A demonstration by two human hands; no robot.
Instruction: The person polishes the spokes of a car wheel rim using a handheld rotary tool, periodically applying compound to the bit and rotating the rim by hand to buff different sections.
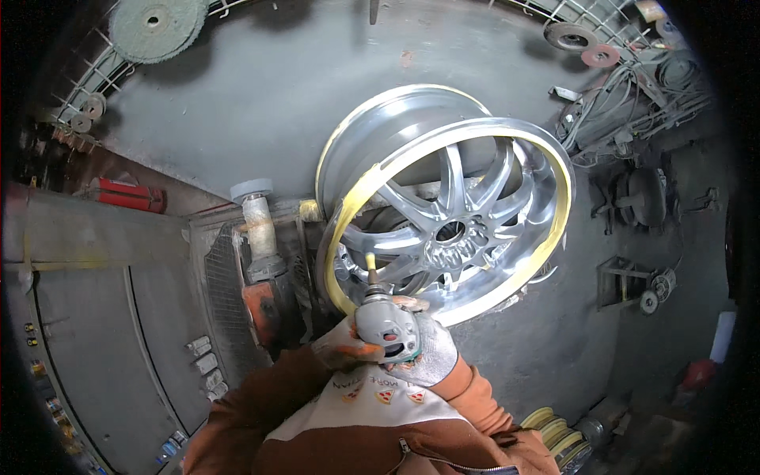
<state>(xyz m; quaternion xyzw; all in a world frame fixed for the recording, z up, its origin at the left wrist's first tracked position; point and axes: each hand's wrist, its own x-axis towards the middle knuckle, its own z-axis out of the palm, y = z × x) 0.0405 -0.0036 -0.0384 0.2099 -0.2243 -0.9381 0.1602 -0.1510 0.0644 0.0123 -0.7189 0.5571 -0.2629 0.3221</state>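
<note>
A shiny alloy wheel rim (450,257) with several spokes stands tilted in front of me, its lip edged in yellow. In both gloved hands I hold a grey power drill (384,317), pointing away from me. A slim yellow bit (370,261) on its nose lies over the lower left spokes; I cannot tell whether it touches them. My left hand (344,344) is closed around the drill's left side, the glove's fingers stained orange. Against its right side and underneath, my right hand (435,348) grips it in a whitish glove, some fingers hidden.
Left of the wheel stands a motor-like machine (261,245) with a grey disc on top. A red cylinder (127,195) lies farther left. A large green-grey disc (154,28) hangs on the wire rack. Tangled cables (617,99) hang right; stacked yellow-edged rims (554,431) sit lower right.
</note>
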